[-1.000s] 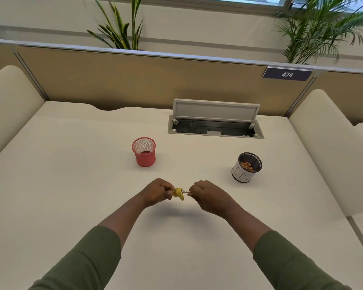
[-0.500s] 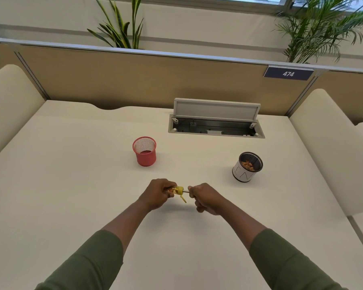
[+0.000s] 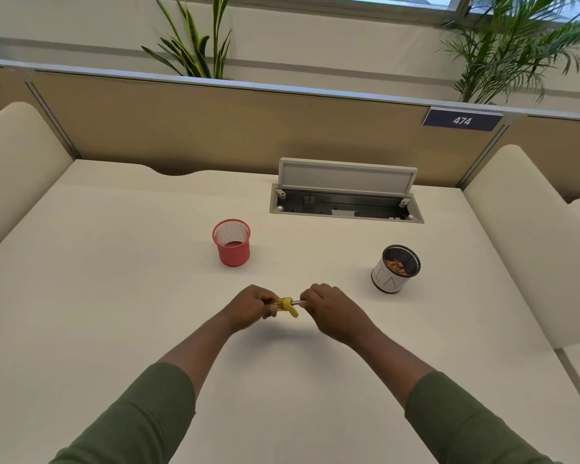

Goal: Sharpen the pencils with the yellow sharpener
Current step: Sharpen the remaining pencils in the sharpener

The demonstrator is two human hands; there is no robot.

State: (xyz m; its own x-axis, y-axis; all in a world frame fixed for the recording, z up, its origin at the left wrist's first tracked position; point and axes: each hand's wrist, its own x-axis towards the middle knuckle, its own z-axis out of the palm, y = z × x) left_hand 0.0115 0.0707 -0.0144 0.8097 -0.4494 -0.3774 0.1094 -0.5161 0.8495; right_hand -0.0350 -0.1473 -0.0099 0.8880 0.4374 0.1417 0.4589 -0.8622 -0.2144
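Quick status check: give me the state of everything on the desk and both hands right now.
yellow sharpener: held above the desk, pencil in it
pencil: level, only a short stretch visible
left hand: grips the sharpener
right hand: grips the pencil
pink mesh cup: upright, looks empty
white cup: upright, shavings inside
cable hatch: lid open

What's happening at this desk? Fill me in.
A person is sharpening a pencil over the desk. The left hand holds the yellow sharpener; the right hand grips the pencil, pushed into it. A red mesh cup and a white cup holding what look like shavings stand behind.
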